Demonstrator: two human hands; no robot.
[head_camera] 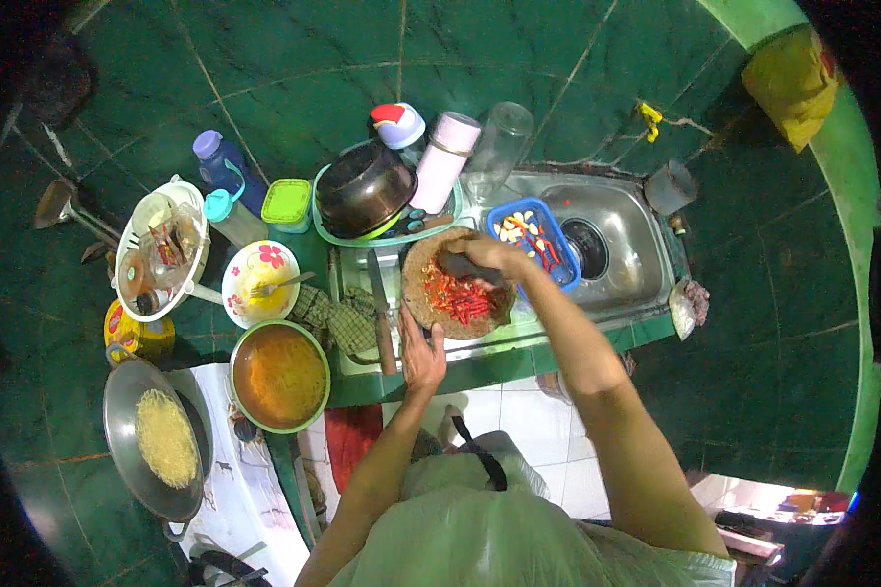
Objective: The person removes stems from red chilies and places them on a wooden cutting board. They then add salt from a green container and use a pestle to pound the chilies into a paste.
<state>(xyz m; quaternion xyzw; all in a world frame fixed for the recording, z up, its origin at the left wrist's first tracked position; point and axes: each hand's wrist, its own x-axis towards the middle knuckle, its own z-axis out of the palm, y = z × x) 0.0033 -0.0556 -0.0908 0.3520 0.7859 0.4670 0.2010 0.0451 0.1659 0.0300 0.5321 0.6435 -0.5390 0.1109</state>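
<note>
A round, shallow stone mortar (pixel 415 273) rests on the sink's drainboard, with chopped red chilies (pixel 471 302) and paler bits in it. My right hand (pixel 498 257) grips a dark stone pestle (pixel 459 265) that presses down among the chilies. At the near left edge of the mortar, my left hand (pixel 421 354) holds the rim, thumb up and fingers along the side. Just left of that hand lies a knife (pixel 385 330) with a wooden handle. Beyond the right wrist, a blue plastic basket (pixel 574 277) contains peeled garlic cloves and chilies.
The steel sink basin (pixel 635 235) is at right. Behind the mortar stand a dark pot (pixel 363 187) and a pink flask (pixel 446 158). Leftward are a checked cloth (pixel 349 323), a flowered bowl (pixel 233 312) with egg and fork, a pot of orange-brown liquid (pixel 283 378), and a wok (pixel 121 433) with noodles.
</note>
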